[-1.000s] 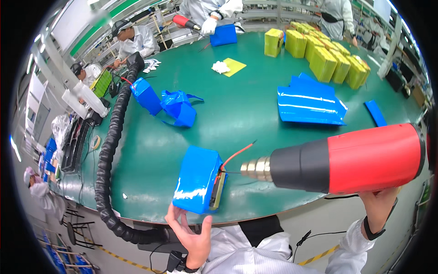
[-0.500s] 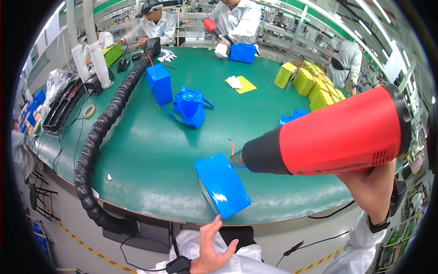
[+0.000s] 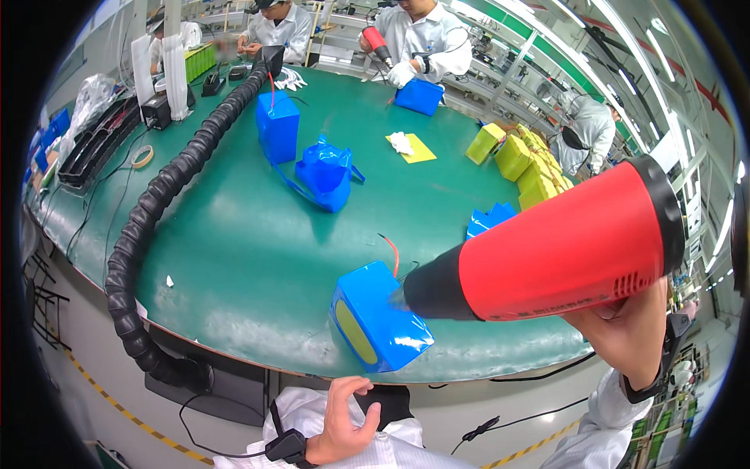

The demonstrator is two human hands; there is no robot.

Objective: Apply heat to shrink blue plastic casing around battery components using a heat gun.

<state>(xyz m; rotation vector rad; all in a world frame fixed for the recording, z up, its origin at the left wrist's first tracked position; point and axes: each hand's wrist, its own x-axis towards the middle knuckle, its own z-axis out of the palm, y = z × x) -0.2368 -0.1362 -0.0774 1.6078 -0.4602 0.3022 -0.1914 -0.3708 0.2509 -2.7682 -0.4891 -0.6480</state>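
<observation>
My right hand (image 3: 625, 332) is closed around a red and black heat gun (image 3: 555, 246), most of the grip hidden behind its body. The nozzle reaches over the right side of a battery pack (image 3: 381, 301) wrapped in shiny blue film, near the table's front edge. A yellow oval of the pack's inside shows at its left end, framed by the film. From its far side a red wire (image 3: 394, 254) sticks up. Just below the near corner of the pack, my left hand (image 3: 348, 422) is held with thumb and fingers apart, empty and not touching it.
A black corrugated hose (image 3: 148, 203) arches along the left of the green table (image 3: 242, 273). Farther back are another blue pack (image 3: 277, 134), crumpled blue film (image 3: 324, 176), a yellow sheet (image 3: 419, 148) and several yellow packs (image 3: 516, 159). Across the table a person (image 3: 426, 43) works with another heat gun.
The pack has tilted, and its yellow end now shows. My left fingers have come off its near corner. The heat gun has moved left and slightly down, its nozzle now over the pack.
</observation>
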